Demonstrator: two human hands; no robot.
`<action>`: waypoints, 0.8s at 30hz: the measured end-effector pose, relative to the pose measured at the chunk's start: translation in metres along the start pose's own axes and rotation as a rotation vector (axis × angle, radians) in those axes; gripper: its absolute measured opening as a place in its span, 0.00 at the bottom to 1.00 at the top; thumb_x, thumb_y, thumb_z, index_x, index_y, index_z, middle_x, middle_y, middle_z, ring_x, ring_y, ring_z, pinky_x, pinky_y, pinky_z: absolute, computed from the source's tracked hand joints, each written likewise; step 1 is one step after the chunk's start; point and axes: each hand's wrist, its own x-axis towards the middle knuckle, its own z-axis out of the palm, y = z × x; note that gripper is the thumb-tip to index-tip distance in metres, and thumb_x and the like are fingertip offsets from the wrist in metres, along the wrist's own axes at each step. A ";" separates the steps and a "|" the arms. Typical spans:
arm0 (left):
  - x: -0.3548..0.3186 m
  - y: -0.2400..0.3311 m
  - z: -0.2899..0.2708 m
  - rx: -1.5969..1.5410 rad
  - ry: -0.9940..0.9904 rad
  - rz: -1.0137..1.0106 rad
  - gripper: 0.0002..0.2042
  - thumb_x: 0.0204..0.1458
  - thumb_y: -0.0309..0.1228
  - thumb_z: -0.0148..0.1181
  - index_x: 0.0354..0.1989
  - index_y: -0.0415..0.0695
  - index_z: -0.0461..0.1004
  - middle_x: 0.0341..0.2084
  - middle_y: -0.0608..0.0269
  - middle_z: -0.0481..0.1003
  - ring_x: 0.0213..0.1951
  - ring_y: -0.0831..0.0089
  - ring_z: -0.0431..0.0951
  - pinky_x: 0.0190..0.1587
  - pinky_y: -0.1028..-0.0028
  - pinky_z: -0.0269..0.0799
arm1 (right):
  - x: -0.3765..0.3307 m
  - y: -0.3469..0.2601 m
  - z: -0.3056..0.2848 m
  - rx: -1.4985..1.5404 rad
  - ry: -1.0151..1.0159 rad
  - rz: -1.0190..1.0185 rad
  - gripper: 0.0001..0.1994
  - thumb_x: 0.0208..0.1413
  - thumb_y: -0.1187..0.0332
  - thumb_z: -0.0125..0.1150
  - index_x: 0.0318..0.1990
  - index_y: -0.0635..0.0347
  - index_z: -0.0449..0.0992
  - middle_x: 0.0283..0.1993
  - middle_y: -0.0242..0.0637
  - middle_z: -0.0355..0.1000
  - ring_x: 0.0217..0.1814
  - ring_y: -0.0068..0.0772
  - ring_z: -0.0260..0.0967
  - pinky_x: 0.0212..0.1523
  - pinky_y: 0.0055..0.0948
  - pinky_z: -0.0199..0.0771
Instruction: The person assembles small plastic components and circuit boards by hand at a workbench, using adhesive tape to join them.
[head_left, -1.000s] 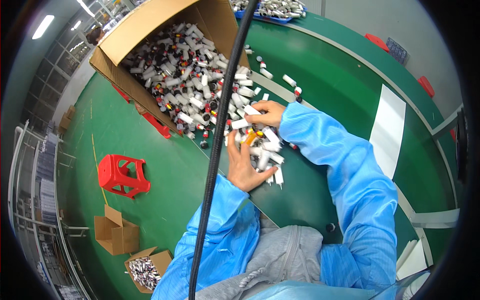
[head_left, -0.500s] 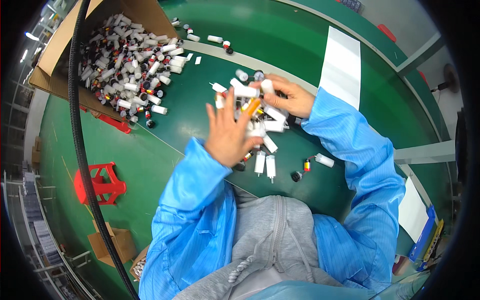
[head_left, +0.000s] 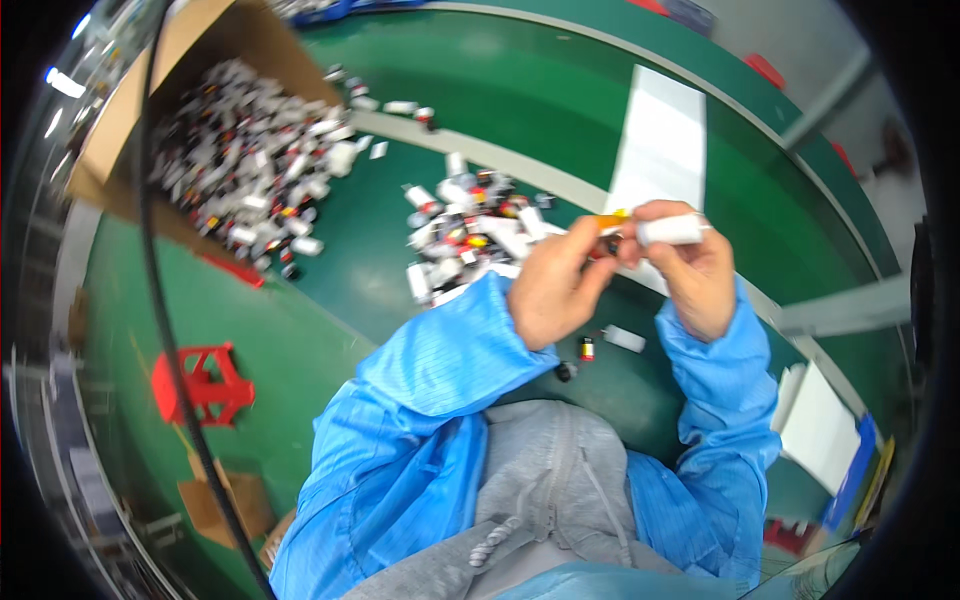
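My right hand [head_left: 690,275] is raised over the green table [head_left: 520,110] and grips a small white tube [head_left: 672,231] lying sideways between its fingers. My left hand [head_left: 552,285] meets it from the left and pinches a small orange piece [head_left: 610,221] at the tube's end. Both arms wear blue sleeves. A heap of small white tubes with red and black caps [head_left: 465,235] lies on the table just left of my hands. Below my hands lie a loose white tube [head_left: 624,339] and two small caps [head_left: 586,349].
An open cardboard box [head_left: 205,140] full of the same tubes stands at the far left. A white sheet [head_left: 660,140] lies on the table at the right. A red stool [head_left: 200,385] and cardboard boxes [head_left: 215,505] are on the floor. A black cable [head_left: 160,300] hangs at the left.
Both hands have lifted out of the heap and come together in front of me, the right one holding a single white tube. The view has swung, moving the box further left.
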 end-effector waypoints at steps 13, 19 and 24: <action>0.006 -0.024 0.010 0.062 -0.032 -0.173 0.11 0.45 0.19 0.62 0.39 0.32 0.75 0.29 0.55 0.75 0.29 0.69 0.76 0.30 0.75 0.70 | -0.018 0.018 -0.020 -0.598 -0.113 -0.098 0.15 0.48 0.84 0.61 0.44 0.62 0.75 0.45 0.41 0.73 0.46 0.37 0.74 0.47 0.31 0.76; 0.003 -0.038 0.010 -0.579 -0.151 -0.352 0.13 0.57 0.21 0.56 0.50 0.32 0.72 0.32 0.62 0.77 0.29 0.77 0.76 0.36 0.79 0.72 | -0.018 0.020 -0.024 -0.542 -0.110 -0.061 0.13 0.49 0.83 0.61 0.43 0.65 0.74 0.42 0.43 0.73 0.44 0.35 0.73 0.45 0.30 0.74; 0.006 -0.029 0.002 -0.811 -0.368 -0.519 0.14 0.61 0.25 0.52 0.53 0.33 0.71 0.38 0.59 0.78 0.36 0.73 0.79 0.40 0.77 0.73 | -0.025 0.010 -0.029 -0.454 -0.156 -0.008 0.10 0.52 0.82 0.60 0.43 0.66 0.74 0.41 0.42 0.74 0.43 0.34 0.74 0.44 0.29 0.74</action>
